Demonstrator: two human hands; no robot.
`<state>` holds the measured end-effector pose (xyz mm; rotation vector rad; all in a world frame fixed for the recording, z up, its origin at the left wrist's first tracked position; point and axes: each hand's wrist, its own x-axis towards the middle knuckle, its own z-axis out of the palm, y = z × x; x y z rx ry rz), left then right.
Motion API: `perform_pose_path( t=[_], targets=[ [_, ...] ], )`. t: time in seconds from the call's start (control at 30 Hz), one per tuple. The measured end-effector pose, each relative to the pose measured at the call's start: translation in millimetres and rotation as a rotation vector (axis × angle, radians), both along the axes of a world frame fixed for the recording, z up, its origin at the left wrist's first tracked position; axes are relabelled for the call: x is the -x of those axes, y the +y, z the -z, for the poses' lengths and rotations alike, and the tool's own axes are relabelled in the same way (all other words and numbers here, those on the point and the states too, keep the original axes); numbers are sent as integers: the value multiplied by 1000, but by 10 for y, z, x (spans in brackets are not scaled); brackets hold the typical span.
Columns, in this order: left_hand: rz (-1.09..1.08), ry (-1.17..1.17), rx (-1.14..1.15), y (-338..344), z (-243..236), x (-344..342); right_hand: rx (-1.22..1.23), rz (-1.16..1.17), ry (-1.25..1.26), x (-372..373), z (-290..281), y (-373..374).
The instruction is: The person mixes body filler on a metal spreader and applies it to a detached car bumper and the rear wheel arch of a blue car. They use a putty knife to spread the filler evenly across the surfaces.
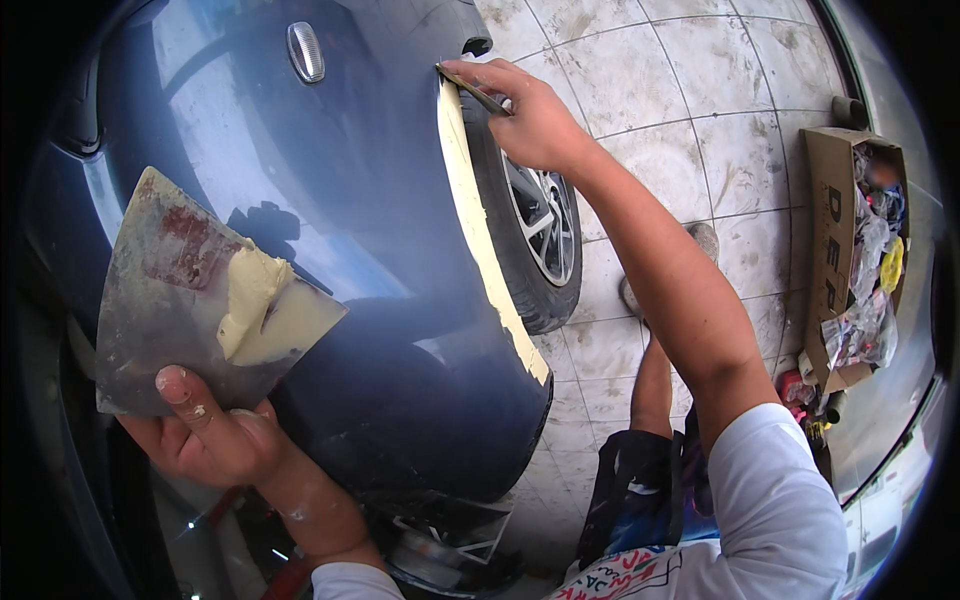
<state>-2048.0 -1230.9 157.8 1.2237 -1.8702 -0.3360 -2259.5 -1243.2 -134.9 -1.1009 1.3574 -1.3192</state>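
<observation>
My left hand [215,435] grips a stained, flat mixing board [150,290] by its near edge, thumb on top. A lump of cream-yellow body filler [255,295] sits on the board. Out over the far end of the wheel arch, my right hand [530,115] is closed around a thin, dark putty spreader [470,90]. The spreader's tip touches the arch edge of the blue car fender [370,220]. A long band of filler [478,235] runs along that arch edge, from the spreader down to the fender's near corner.
Below the arch stands a tire with a silver alloy wheel [540,225]. An oval side lamp [306,53] is set in the fender. On the right, a cardboard box [835,220] full of plastic bags and rubbish stands on the tiled floor [650,150]. My legs and shoes are below my right arm.
</observation>
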Motion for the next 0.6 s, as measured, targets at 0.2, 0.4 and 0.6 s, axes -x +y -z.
perform_pose_path(
  t=[0.2,0.4,0.6],
  targets=[
    [1,-12,-4,-47,-19,9,33,-26,88,6,52,-13],
    [9,-73,5,-65,-28,6,135,69,145,-136,27,71],
    [71,-118,0,-98,-33,-33,142,87,176,-213,-26,227]
  ],
)
